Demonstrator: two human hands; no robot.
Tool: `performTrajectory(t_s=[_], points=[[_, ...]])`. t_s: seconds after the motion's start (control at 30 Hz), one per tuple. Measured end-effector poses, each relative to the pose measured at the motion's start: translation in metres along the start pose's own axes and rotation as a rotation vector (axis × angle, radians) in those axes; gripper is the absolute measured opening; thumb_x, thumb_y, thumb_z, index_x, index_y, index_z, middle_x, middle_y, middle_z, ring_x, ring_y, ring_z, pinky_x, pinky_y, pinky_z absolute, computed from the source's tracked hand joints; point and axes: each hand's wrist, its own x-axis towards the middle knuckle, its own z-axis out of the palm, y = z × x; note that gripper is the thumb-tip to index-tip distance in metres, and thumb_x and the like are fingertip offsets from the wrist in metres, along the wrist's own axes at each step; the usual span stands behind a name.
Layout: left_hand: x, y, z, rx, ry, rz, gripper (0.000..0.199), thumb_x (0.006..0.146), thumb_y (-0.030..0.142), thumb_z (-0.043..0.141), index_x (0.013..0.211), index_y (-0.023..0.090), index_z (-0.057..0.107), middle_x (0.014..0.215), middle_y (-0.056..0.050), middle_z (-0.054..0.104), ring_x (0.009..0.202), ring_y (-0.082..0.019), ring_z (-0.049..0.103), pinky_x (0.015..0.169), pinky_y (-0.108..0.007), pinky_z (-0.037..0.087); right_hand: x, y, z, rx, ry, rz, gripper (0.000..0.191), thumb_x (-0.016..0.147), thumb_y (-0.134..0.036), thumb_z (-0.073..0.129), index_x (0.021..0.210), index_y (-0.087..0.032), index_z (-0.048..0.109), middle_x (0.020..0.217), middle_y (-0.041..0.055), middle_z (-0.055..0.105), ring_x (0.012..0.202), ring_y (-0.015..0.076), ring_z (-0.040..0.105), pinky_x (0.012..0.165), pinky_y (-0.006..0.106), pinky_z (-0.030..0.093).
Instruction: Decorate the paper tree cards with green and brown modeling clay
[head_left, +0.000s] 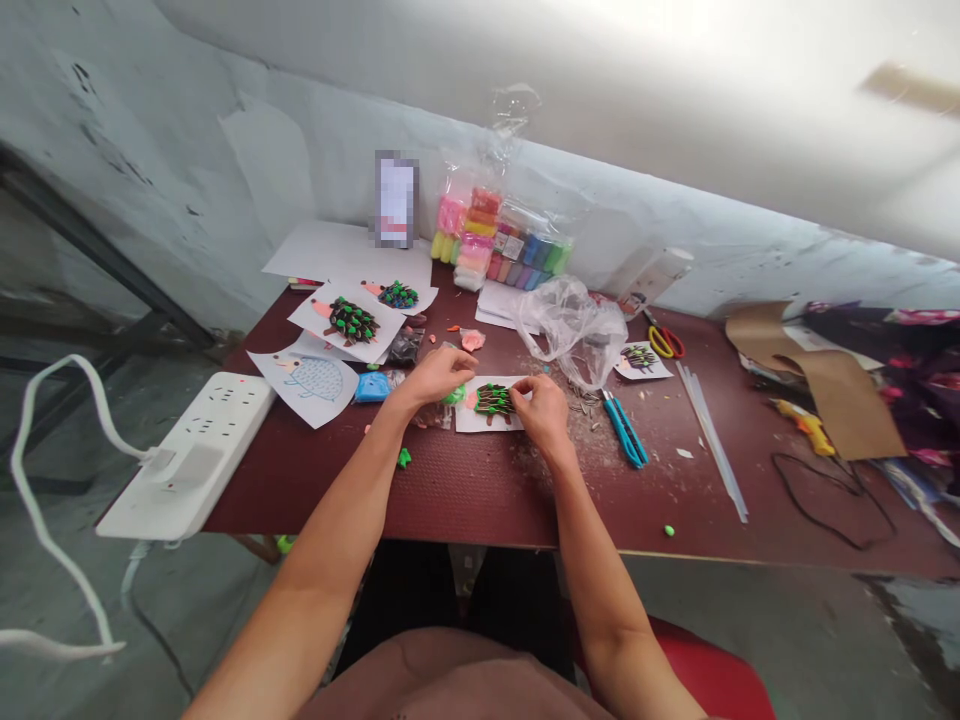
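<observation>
Your right hand (541, 408) pinches narrow, contents unclear, at 3 o'clock of the pink-headed hedgehog with green-tipped dark spines (493, 400), on white paper (466, 422) at your 12 o'clock. Left hand (437, 376) curls by the bright-green clay lump (454, 396), grip unclear. Many spines look tipped; remainder partly hidden.

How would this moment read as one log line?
left hand: at green clay lump; right hand: at green-tipped brown hedgehog figure on white paper; nearby: blue-handled pliers on dark-red table

I saw soft light, glare on white upper surface (697, 60), gloom under tabletop (472, 505), stretched edges, 1 phone (395, 198) pixelated.
</observation>
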Motion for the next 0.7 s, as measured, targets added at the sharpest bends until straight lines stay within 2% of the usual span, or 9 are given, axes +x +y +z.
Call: performTrajectory(t_s=[0.27,0.47,0.57,0.7], points=[[0.000,-0.001,0.001,-0.017,0.005,-0.010,0.034,0.085,0.023,0.061,0.113,0.012,0.077,0.117,-0.012,0.077,0.108,-0.024,0.073,0.098,-0.032,0.054,0.000,0.002,0.003,0.028,0.011,0.007,0.018,0.085,-0.023,0.061,0.082,-0.022,0.079,0.091,0.0065,0.072,0.082,0.0196,0.065,0.075,0.029,0.046],[-0.001,0.002,-0.001,-0.001,-0.001,-0.012,0.034,0.085,0.023,0.061,0.113,0.012,0.077,0.118,-0.012,0.076,0.110,-0.025,0.072,0.101,-0.033,0.053,-0.002,0.007,0.001,0.041,-0.016,-0.024,0.021,0.089,-0.027,0.061,0.093,-0.022,0.081,0.099,0.0088,0.074,0.090,0.0220,0.067,0.082,0.031,0.047],[-0.001,0.002,-0.001,0.002,-0.003,-0.009,0.036,0.085,0.022,0.060,0.114,0.009,0.076,0.118,-0.014,0.076,0.110,-0.026,0.072,0.102,-0.034,0.052,-0.004,0.008,0.001,0.040,-0.015,-0.039,0.025,0.090,-0.022,0.058,0.098,-0.021,0.081,0.104,0.0096,0.074,0.093,0.0223,0.068,0.083,0.031,0.048],[-0.001,0.002,-0.001,0.004,-0.003,-0.006,0.035,0.085,0.023,0.061,0.114,0.012,0.076,0.118,-0.012,0.076,0.110,-0.026,0.072,0.100,-0.033,0.053,-0.006,0.010,0.001,0.052,-0.004,-0.048,0.030,0.088,-0.017,0.054,0.101,-0.021,0.081,0.106,0.0095,0.074,0.094,0.0221,0.068,0.085,0.030,0.048]])
